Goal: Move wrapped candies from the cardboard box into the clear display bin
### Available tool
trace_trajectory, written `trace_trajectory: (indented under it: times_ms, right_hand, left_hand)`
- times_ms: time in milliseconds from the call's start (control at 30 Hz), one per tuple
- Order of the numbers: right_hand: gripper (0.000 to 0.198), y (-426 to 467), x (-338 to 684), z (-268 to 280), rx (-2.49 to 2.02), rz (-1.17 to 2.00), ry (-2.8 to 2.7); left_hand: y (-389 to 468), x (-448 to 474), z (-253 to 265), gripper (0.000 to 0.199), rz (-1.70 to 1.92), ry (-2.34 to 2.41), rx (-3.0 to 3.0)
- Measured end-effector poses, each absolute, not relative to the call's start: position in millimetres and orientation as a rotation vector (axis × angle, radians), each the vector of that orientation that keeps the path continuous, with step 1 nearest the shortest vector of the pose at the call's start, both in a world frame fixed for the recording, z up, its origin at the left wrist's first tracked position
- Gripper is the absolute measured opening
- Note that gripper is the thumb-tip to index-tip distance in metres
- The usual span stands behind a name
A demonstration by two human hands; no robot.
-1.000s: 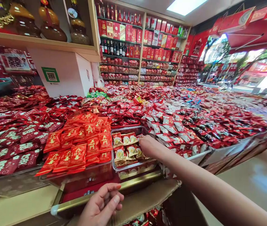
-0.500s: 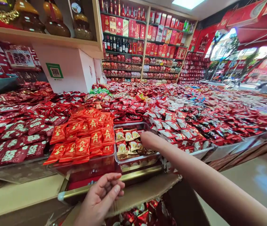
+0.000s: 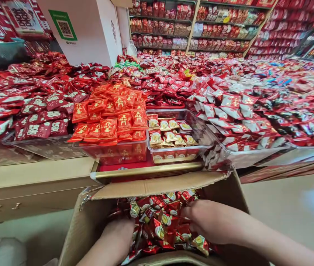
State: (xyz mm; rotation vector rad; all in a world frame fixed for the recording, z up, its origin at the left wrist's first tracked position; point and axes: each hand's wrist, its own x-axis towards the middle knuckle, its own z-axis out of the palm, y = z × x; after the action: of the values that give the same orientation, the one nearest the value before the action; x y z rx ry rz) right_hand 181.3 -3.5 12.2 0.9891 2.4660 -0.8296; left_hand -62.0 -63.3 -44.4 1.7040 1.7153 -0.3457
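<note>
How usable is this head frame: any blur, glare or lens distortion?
Head view: bright and even, sharp on the clear tray and orange-red packets. Wide-angle bending curves the counter edge and far shelves. Floor at right is soft with pale glare. Both hands, left and right, are slightly soft in the cardboard box, fingers buried among packets.

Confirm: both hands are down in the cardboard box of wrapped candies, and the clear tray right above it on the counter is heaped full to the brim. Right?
Not quite. The head view shows both the left hand and right hand in the cardboard box among the candies, but the clear tray holds only a sparse layer, well below its rim.
</note>
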Motion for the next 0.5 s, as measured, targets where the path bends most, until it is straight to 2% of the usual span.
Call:
trace_trajectory:
  times_ms: [67,167,333,500]
  right_hand:
    - [0.024,-5,181,-11,1.024,-0.767,2.442]
    - [0.024,-7,180,-26,1.035,-0.860,2.431]
    - [0.026,-9,181,-34,1.138,-0.838,2.395]
    - [0.021,-9,183,-31,1.323,-0.875,2.481]
  left_hand:
    - [-64,-58,-55,0.035,-0.383,1.722,1.704]
    - [-59,-57,-68,0.034,-0.372,1.806,1.727]
    - [-43,-55,-83,0.038,-0.270,1.959,1.732]
    - [-50,-52,-73,0.046,-0.170,1.974,1.832]
